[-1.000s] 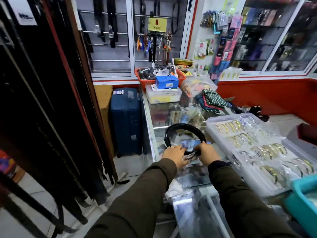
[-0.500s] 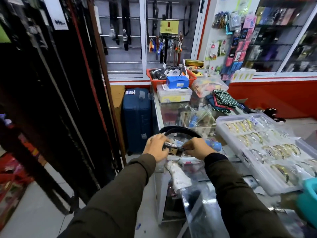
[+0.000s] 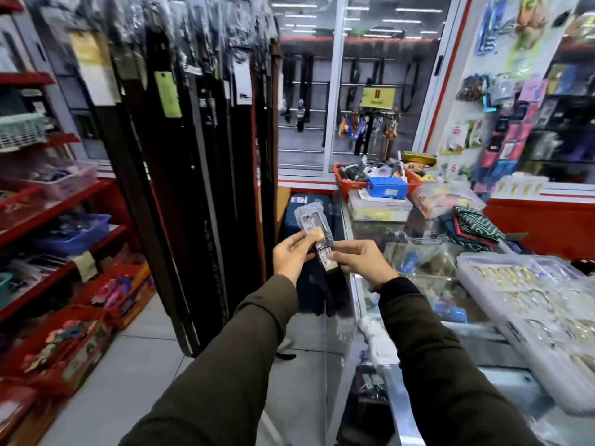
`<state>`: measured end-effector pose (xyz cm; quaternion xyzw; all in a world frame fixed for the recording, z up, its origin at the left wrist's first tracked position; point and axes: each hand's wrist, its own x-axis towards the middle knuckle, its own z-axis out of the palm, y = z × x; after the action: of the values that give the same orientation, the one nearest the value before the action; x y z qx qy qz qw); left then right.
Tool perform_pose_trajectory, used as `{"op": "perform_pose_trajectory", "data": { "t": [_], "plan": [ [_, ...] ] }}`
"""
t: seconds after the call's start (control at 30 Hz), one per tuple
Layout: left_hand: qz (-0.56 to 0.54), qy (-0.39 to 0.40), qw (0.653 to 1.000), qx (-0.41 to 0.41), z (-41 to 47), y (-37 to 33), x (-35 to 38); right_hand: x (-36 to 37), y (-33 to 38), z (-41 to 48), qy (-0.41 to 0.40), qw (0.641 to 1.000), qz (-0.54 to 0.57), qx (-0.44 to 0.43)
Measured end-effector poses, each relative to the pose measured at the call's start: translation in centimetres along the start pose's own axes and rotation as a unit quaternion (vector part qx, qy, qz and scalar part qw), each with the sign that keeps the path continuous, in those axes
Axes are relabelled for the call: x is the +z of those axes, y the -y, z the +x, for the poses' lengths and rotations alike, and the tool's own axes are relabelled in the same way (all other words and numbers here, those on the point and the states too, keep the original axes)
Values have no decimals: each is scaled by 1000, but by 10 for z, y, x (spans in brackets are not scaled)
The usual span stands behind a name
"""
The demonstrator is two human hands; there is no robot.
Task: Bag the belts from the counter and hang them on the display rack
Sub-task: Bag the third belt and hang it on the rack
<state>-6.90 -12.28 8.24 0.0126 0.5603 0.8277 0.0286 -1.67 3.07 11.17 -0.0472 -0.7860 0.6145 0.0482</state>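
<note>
I hold a bagged belt (image 3: 317, 231) upright in front of me, its buckle end in clear plastic at the top and its dark strap hanging down. My left hand (image 3: 291, 255) grips the bag from the left at the buckle. My right hand (image 3: 360, 260) pinches it from the right, just below. The display rack (image 3: 199, 130) of many hanging black and brown belts in plastic sleeves stands to the left of my hands. The glass counter (image 3: 415, 320) lies to my right.
Red shelves (image 3: 61, 204) with baskets and boxes fill the left side. A dark blue suitcase (image 3: 309, 214) stands on the floor behind the belt. On the counter sit a clear tray of bracelets (image 3: 521, 304), a red basket (image 3: 347, 185), a blue box (image 3: 386, 186) and folded cloth (image 3: 476, 225).
Both hands lifted the belt off the counter and carried it left and up, toward the rack. The looped strap now hangs straight. My view turned left, bringing the rack and red shelves in.
</note>
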Motion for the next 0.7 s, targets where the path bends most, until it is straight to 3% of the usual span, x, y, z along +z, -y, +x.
{"op": "perform_pose_trajectory", "data": {
  "t": [0.13,0.3,0.37,0.7],
  "plan": [
    [40,-16,999,33,-12,-23,-18,24,15,-7,16,998,55,-10],
    [63,-8,993,98,-24,-60,-33,43,29,-9,3,998,40,-53],
    [56,-11,992,114,-29,-77,-36,48,40,-9,27,994,92,-51],
    [39,6,983,177,-38,-159,-50,75,133,1,47,972,183,-139]
  ]
}}
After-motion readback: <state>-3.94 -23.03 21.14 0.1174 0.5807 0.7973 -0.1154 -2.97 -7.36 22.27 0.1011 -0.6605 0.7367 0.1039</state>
